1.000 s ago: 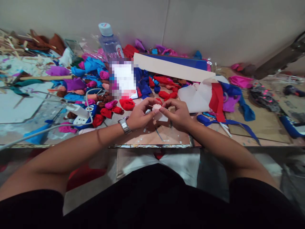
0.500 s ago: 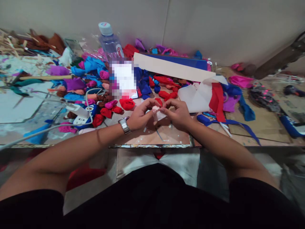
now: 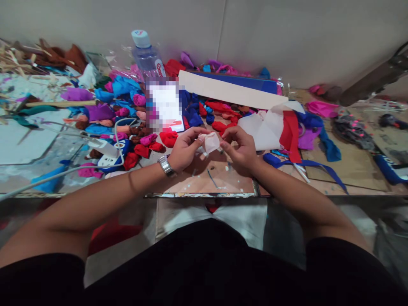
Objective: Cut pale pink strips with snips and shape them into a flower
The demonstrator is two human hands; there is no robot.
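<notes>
While our forearms reached in from the lower corners of the frame, both hands met just above centre, over the bare brown board [image 3: 219, 180]. Our left hand [image 3: 185, 148], a watch [image 3: 166, 165] on its wrist, had its fingers curled and its thumb and fingertips pinched on the left edge of a small pale paper [image 3: 211, 142]. Our right hand [image 3: 240, 148] was curled too, its fingertips nipping the paper's right edge. The paper hung between the two hands, lifted clear of the board.

Just left of the left hand lay red crepe rolls [image 3: 168, 138], with blue and purple ones spread toward the upper left. A blurred white card [image 3: 165, 106] stood above them, and a water bottle [image 3: 147, 53] rose behind it near the wall. Right of centre lay white sheets [image 3: 261, 127] under a red strip [image 3: 290, 131]. A power strip [image 3: 110, 159] with its cable sat at centre left.
</notes>
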